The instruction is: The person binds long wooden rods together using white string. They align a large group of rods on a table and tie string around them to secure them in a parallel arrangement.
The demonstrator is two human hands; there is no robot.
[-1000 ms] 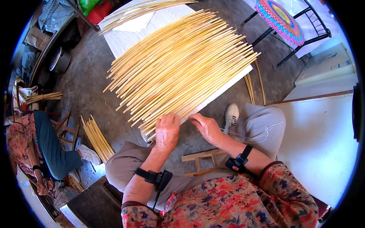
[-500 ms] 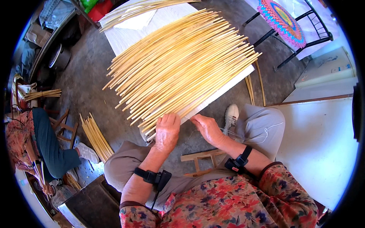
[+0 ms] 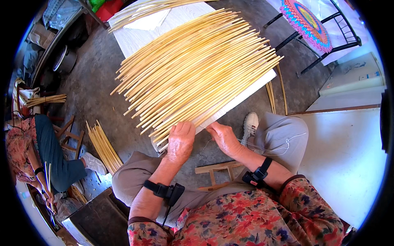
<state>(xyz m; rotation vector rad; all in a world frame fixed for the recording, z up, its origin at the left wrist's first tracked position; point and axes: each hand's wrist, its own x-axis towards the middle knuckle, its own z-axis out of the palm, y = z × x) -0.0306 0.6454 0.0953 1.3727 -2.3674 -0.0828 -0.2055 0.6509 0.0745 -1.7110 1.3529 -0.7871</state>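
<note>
Many long yellow sticks (image 3: 193, 61) lie side by side on a pale board (image 3: 245, 95). At the board's near edge, my left hand (image 3: 180, 139) has its fingers curled over the ends of the closest sticks. My right hand (image 3: 223, 141), just to its right, pinches a thin white string beside the stick ends; its fingertips are partly hidden. Loops of that string (image 3: 287, 141) trail over my right knee (image 3: 289, 131).
A co-worker (image 3: 55, 151) sits at left holding sticks, near another stick bundle (image 3: 102, 145). A wooden frame (image 3: 213, 176) lies below my hands. A colourful cushioned chair (image 3: 305, 22) stands back right; a white panel (image 3: 336, 164) is at right, a metal pot (image 3: 65, 59) back left.
My hands have barely moved, keeping the same grip. The co-worker's hand and thin sticks at left have shifted.
</note>
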